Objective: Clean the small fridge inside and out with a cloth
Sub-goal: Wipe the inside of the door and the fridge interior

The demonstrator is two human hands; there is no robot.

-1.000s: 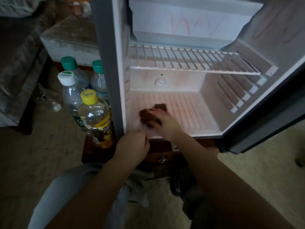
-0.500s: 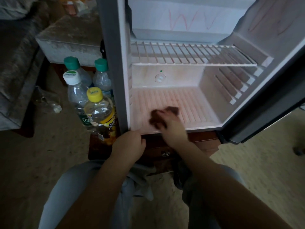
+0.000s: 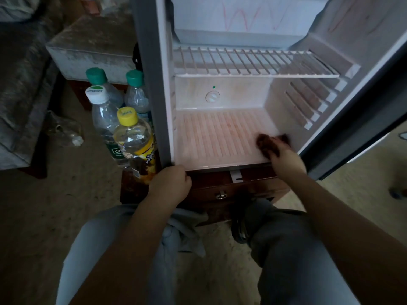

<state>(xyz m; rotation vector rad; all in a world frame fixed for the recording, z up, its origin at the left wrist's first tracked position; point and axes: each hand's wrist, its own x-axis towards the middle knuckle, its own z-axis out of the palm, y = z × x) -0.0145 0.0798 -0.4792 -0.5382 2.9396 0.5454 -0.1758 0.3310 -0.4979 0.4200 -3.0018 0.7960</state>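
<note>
fridge (image 3: 149, 84) stands open on a dark wooden cabinet (image 3: 220, 188), its door (image 3: 363, 111) swung out to my right. i see the right hand (image 3: 286, 160) low in the bottom compartment, fingers curled over a brown cloth (image 3: 265, 143) and pressing it onto the ribbed floor at the front right corner, close to the right wall. the left hand (image 3: 169, 183) is clamped on the fridge's lower left front corner, fingers wrapped round the edge. higher up, a white wire shelf (image 3: 253, 62) spans the cavity, and a round dial (image 3: 212, 96) sits on the back wall beneath it. the freezer flap (image 3: 242, 18) at the top bears a red scribble. just beside the fridge's left side stand four plastic bottles: a yellow-capped bottle (image 3: 132, 139) in front, a white-capped bottle (image 3: 102, 115) behind it, and two green-capped bottles (image 3: 97, 78) at the back.
</note>
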